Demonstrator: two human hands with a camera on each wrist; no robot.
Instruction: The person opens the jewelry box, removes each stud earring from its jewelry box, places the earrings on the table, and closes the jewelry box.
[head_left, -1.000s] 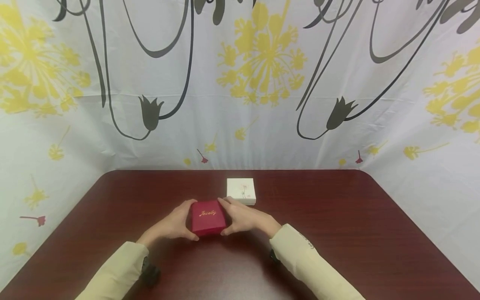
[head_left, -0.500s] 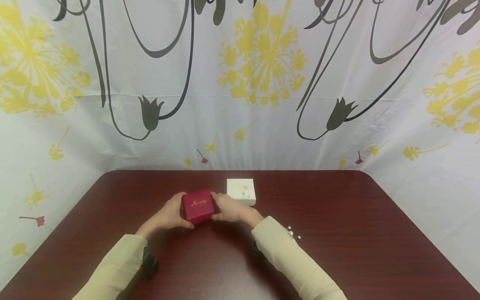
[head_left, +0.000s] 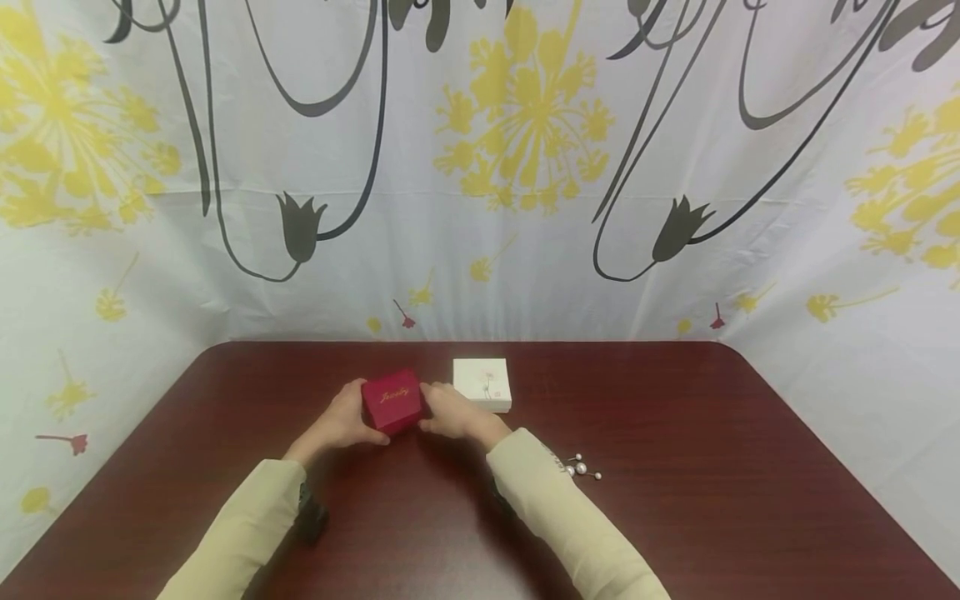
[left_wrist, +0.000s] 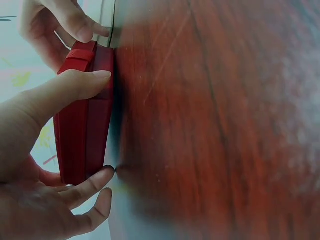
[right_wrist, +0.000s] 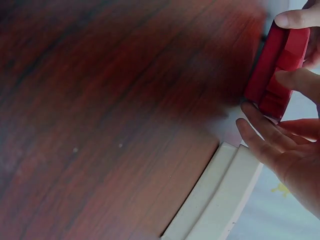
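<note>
Between both hands is a small red jewelry box (head_left: 393,403), with gold "Jewelry" lettering on its lid, turned a little askew. My left hand (head_left: 341,422) grips its left side, the thumb across the front face in the left wrist view. On the right side my right hand (head_left: 454,411) holds it, with the thumb on the front and fingers around the far corner. A red ribbon tab (right_wrist: 287,61) shows on the box front in the right wrist view. Whether the box touches the table or hovers just above it, I cannot tell.
A white box (head_left: 482,382) with a flower print lies just behind my right hand. A pearl ornament (head_left: 581,469) with several pearls lies beside the right sleeve, partly covered by it. The brown table (head_left: 712,433) meets a patterned curtain (head_left: 480,167) at the back.
Both hands have moved the red box to the left and farther back, tilting it slightly. The right forearm has swung left, uncovering the pearl ornament. The white box has stayed put.
</note>
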